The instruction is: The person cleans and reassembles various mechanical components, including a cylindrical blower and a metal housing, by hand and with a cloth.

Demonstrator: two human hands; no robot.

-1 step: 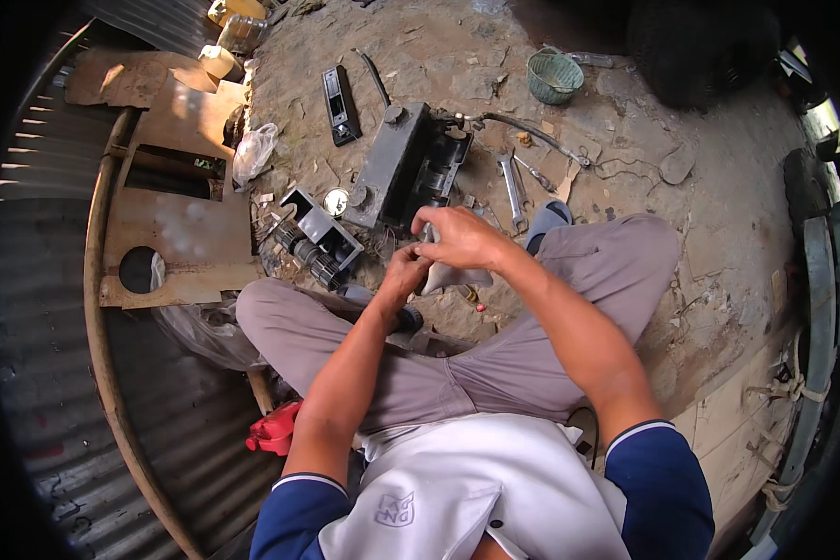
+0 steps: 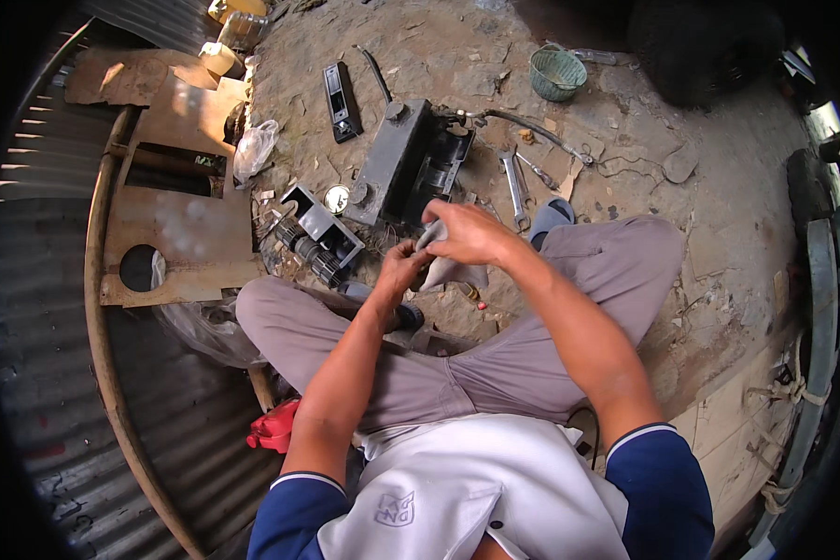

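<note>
A grey cloth (image 2: 455,274) hangs from my right hand (image 2: 469,233), whose fingers are bent round its upper part. Close against it, my left hand (image 2: 399,268) is closed, with the fingertips meeting the cloth and the other hand. Whatever lies between the fingers is hidden, so I cannot tell if the left hand grips the cloth or a small part inside it. Just beyond both hands stands a black box-shaped unit (image 2: 389,163) with round caps on top and an open side. A hose (image 2: 532,129) with a metal fitting runs off to its right.
Wrenches (image 2: 513,189) lie on the rough floor at right, below a green basket (image 2: 557,75). Left of the unit are a dark ridged cylindrical part (image 2: 310,252), an open metal housing (image 2: 322,227) and a round tin (image 2: 337,199). Beyond sits a long black panel (image 2: 342,103).
My right hand has shifted and turned slightly, and a fold of the grey cloth now shows between the two hands. The things on the floor have stayed put.
</note>
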